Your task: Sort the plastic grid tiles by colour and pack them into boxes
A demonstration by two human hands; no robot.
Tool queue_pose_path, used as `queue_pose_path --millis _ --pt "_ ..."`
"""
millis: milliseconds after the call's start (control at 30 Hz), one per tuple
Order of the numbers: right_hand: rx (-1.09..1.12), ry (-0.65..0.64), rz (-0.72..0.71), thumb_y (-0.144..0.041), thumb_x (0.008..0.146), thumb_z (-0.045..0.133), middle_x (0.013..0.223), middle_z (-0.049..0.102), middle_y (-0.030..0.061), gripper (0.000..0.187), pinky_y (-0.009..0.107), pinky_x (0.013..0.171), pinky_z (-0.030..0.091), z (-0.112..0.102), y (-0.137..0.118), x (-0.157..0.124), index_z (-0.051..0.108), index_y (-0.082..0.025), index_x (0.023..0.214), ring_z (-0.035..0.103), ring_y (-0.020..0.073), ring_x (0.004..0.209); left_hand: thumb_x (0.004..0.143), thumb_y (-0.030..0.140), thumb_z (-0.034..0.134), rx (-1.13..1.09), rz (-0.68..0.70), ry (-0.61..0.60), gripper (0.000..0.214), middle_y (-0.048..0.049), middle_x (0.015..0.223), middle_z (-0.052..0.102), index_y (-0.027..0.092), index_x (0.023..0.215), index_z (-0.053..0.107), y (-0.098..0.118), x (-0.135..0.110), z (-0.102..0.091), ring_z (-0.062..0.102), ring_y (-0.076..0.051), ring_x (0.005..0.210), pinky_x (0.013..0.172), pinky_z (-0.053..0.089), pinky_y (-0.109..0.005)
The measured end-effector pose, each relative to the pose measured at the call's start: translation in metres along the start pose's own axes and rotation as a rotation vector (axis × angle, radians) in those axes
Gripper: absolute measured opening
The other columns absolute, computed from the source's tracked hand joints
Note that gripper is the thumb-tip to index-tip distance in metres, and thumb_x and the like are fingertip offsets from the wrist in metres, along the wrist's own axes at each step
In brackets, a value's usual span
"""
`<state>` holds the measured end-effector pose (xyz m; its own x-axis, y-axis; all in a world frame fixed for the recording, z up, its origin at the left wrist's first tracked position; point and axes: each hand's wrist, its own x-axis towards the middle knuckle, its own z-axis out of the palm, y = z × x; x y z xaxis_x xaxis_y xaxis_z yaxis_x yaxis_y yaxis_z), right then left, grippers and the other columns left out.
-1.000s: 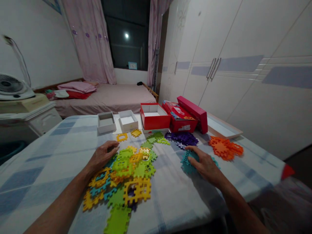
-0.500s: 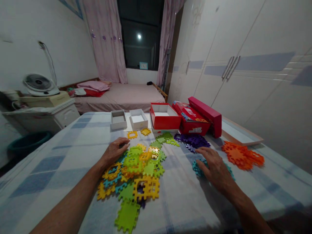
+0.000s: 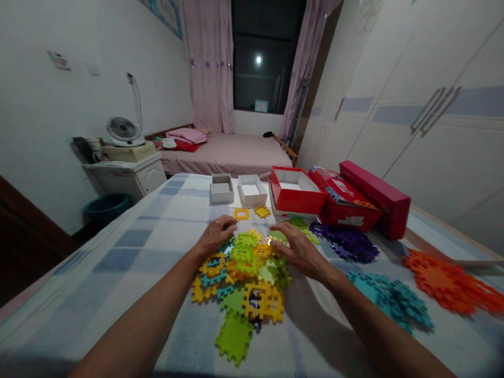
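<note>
A mixed heap of green, yellow and teal foam puzzle tiles lies on the checked cloth in front of me. My left hand rests palm down on the heap's far left edge, fingers curved and holding nothing. My right hand lies flat on the heap's right side, fingers stretched over green and yellow tiles. Sorted piles lie to the right: purple tiles, teal tiles and orange tiles.
Two small white boxes and an open red box stand at the table's far edge, with a red package and a red lid beside them. Two yellow tiles lie apart. A wardrobe is at right, a bed behind.
My right hand left the teal pile and moved left onto the mixed heap. The left hand stayed on the heap's edge. The camera turned left.
</note>
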<state>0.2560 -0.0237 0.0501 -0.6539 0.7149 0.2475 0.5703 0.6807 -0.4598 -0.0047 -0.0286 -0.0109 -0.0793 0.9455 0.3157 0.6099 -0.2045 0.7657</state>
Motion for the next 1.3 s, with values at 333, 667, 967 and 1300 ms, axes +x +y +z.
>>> queue_pose_path --millis 333,667,967,1300 --pt "-0.161 -0.116 -0.174 -0.033 0.085 0.056 0.119 0.057 0.0073 0.029 0.040 0.092 0.035 0.054 -0.038 0.013 0.060 -0.024 0.112 0.048 0.0225 0.111 0.074 0.034 0.049 -0.046 -0.111 0.155 0.036 -0.0074 0.084 0.072 0.012 0.094 0.070 -0.002 0.002 -0.004 0.065 -0.018 0.075 0.071 0.052 -0.030" --pt "-0.279 -0.040 -0.089 -0.031 0.086 0.051 0.113 0.062 0.0077 0.023 0.041 0.093 0.030 0.045 -0.037 0.026 0.063 -0.022 0.104 0.045 0.0235 0.113 0.075 0.029 0.045 0.001 -0.170 0.340 0.032 -0.0063 0.092 0.072 0.016 0.093 0.069 -0.008 0.008 -0.016 0.065 -0.018 0.085 0.081 0.050 -0.031" --pt "-0.400 -0.161 0.018 -0.023 0.085 0.049 0.108 0.061 0.0090 0.023 0.049 0.091 0.027 0.057 -0.030 0.044 0.063 -0.023 0.103 0.047 0.0268 0.106 0.077 0.039 0.050 0.029 -0.169 0.188 0.034 -0.0068 0.079 0.072 0.014 0.090 0.070 -0.015 0.006 -0.020 0.065 -0.019 0.073 0.071 0.050 -0.030" --pt "-0.240 -0.195 -0.013 -0.026 0.081 0.053 0.107 0.057 0.0073 0.016 0.037 0.083 0.033 0.048 -0.015 0.048 0.059 -0.019 0.095 0.047 0.0228 0.104 0.066 0.043 0.066 0.059 -0.011 -0.056 0.045 -0.0050 0.088 0.068 0.018 0.103 0.069 -0.009 0.000 -0.010 0.061 -0.018 0.079 0.074 0.049 -0.030"
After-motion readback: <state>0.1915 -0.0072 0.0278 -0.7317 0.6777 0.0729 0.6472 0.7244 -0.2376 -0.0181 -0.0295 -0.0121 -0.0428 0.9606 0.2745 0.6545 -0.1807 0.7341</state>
